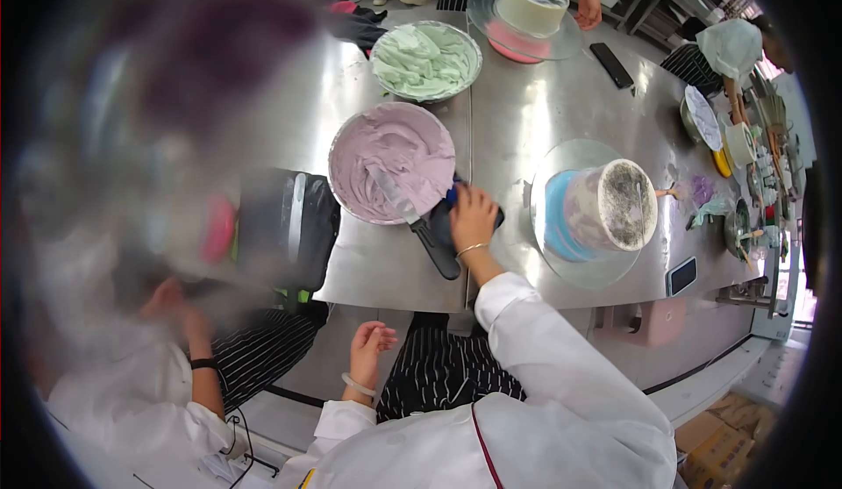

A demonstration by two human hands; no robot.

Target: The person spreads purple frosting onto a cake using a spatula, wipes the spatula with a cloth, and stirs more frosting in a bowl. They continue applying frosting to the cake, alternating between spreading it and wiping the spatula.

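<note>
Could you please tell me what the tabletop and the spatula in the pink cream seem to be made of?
The tabletop looks like stainless steel: grey, with streaky bright reflections. The spatula blade seems to be metal too, thin and silvery; its smooth black handle is probably plastic, possibly rubber.

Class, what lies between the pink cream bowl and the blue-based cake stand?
The right hand, over a dark object, then bare metal table, as the head view shows.
</note>
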